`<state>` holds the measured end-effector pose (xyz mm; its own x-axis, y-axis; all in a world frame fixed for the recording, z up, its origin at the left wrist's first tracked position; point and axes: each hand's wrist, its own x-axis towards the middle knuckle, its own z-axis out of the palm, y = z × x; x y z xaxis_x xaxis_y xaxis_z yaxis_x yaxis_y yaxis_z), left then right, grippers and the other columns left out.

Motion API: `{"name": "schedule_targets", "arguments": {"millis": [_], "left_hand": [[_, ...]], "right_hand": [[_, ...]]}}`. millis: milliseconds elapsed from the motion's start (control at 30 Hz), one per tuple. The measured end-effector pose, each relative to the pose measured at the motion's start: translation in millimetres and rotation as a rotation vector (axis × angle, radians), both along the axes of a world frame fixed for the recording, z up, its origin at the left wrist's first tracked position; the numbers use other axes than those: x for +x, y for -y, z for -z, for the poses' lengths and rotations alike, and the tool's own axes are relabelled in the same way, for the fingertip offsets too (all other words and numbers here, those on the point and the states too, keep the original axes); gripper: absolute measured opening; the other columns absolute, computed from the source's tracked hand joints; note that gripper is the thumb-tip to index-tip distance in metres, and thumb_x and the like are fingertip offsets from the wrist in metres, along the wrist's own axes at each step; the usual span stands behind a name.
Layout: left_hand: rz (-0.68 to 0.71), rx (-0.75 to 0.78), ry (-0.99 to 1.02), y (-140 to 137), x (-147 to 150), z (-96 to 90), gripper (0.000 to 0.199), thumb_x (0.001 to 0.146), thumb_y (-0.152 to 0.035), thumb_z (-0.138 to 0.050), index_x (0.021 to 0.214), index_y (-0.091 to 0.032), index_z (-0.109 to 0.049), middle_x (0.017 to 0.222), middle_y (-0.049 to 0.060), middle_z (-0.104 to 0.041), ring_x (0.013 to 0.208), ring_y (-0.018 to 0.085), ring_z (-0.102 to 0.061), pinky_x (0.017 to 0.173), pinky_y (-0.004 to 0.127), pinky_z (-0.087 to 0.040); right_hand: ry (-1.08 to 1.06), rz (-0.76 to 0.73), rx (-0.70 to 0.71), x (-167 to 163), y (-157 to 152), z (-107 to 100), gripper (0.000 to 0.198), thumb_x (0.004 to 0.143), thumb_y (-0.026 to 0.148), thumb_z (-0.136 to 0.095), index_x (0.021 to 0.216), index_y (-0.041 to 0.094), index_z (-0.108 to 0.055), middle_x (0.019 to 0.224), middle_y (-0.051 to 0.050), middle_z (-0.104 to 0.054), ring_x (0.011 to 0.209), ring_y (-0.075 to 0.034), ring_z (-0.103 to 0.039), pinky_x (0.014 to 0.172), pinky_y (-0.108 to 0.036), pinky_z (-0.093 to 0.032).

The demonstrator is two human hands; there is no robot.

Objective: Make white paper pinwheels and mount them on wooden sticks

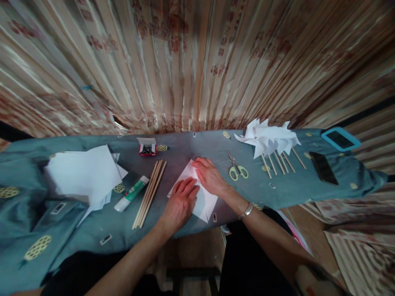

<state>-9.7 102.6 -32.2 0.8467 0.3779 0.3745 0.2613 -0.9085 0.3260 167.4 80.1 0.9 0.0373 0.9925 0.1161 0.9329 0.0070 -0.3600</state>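
Observation:
A white square sheet of paper [206,205] lies turned cornerwise on the cloth-covered table in front of me, with crease lines near its corners. My left hand [182,201] rests on its left part, fingers laid out flat and close together. At the far corner, my right hand [210,174] has its fingers bent onto the paper; what lies under the fingertips is hidden. Several wooden sticks [149,195] lie side by side left of the sheet. To its right are scissors [236,167] with light green handles, blades pointing away.
A glue stick [131,193], a stack of white paper [83,172] and a small red box [147,149] of dark pieces are on the left. On the right lie several paper pinwheels [271,139] on sticks, a dark phone [323,167] and a blue-framed device [341,138]. Curtains [197,74] hang behind.

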Motion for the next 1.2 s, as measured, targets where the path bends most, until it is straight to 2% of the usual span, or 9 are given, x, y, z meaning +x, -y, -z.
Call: {"name": "schedule_targets", "arguments": {"millis": [633, 833, 1000, 1200], "left_hand": [[0.003, -0.058, -0.033, 2, 0, -4.2, 0.030, 0.093, -0.016, -0.046, 0.121, -0.013, -0.058, 0.132, 0.014, -0.059, 0.128, 0.027, -0.047, 0.106, 0.048, -0.041], [0.003, -0.085, -0.017, 2, -2, -5.1, 0.030, 0.093, -0.016, -0.046, 0.120, -0.013, -0.058, 0.132, 0.014, -0.059, 0.129, 0.028, -0.048, 0.106, 0.049, -0.042], [-0.002, -0.105, -0.022, 4, -3, -5.7, 0.034, 0.093, -0.016, -0.045, 0.127, -0.016, -0.052, 0.135, 0.014, -0.057, 0.130, 0.028, -0.048, 0.106, 0.051, -0.041], [-0.025, -0.130, 0.014, 6, -4, -8.5, 0.044, 0.094, -0.018, -0.045, 0.137, -0.013, -0.040, 0.143, 0.020, -0.047, 0.136, 0.030, -0.041, 0.108, 0.051, -0.040]], "right_hand": [[0.015, 0.013, -0.018, 3, -14, 0, 0.041, 0.093, 0.012, -0.036, 0.129, 0.013, -0.057, 0.131, -0.014, -0.055, 0.110, -0.025, -0.051, 0.103, -0.041, -0.044], [-0.097, 0.017, 0.003, 14, -13, 4, 0.048, 0.095, 0.017, -0.032, 0.142, 0.012, -0.042, 0.140, -0.015, -0.051, 0.128, -0.024, -0.049, 0.112, -0.042, -0.039], [-0.182, -0.001, 0.016, 22, -4, 8, 0.044, 0.096, 0.022, -0.033, 0.137, 0.015, -0.048, 0.141, -0.014, -0.052, 0.131, -0.023, -0.048, 0.113, -0.045, -0.039], [-0.188, -0.013, 0.047, 24, -2, 15, 0.040, 0.096, 0.024, -0.035, 0.129, 0.015, -0.055, 0.137, -0.015, -0.054, 0.128, -0.024, -0.052, 0.110, -0.045, -0.042]]}}
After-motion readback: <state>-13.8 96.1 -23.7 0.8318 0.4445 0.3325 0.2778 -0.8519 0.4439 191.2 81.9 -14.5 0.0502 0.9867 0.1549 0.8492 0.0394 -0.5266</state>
